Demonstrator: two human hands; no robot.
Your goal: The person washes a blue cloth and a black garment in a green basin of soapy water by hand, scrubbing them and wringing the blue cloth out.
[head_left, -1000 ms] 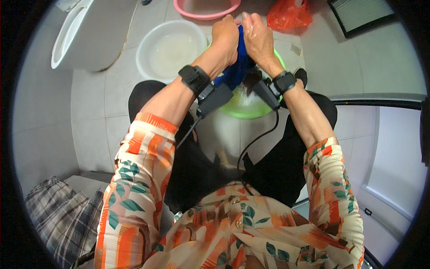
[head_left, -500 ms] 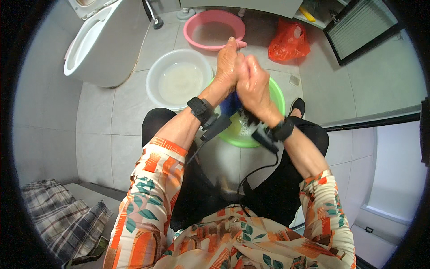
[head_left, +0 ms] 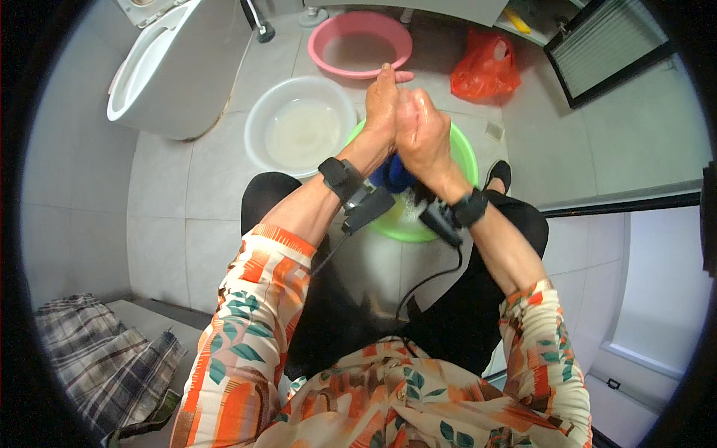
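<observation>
My left hand (head_left: 382, 106) and my right hand (head_left: 423, 136) are pressed together, both closed, above a lime-green basin (head_left: 468, 158). From between and below them shows a wet, dark blue cloth (head_left: 393, 175); the part within my fingers is hidden. The left thumb points up and away from me, and the right fingers are curled in a fist against the left hand. Suds show in the basin beneath. Each wrist carries a black strap with a small dark device.
A white basin (head_left: 255, 142) of cloudy water stands left of the green one. Beyond are a pink basin (head_left: 314, 60) and a red plastic bag (head_left: 484, 71). At far left is a toilet (head_left: 179, 89); an open glass cabinet door (head_left: 612, 48) juts out at far right. Plaid cloth (head_left: 104, 366) lies lower left.
My hands stay closed together over the green basin, with only a slight shift. The blue cloth below them has changed shape a little, with more folds showing.
</observation>
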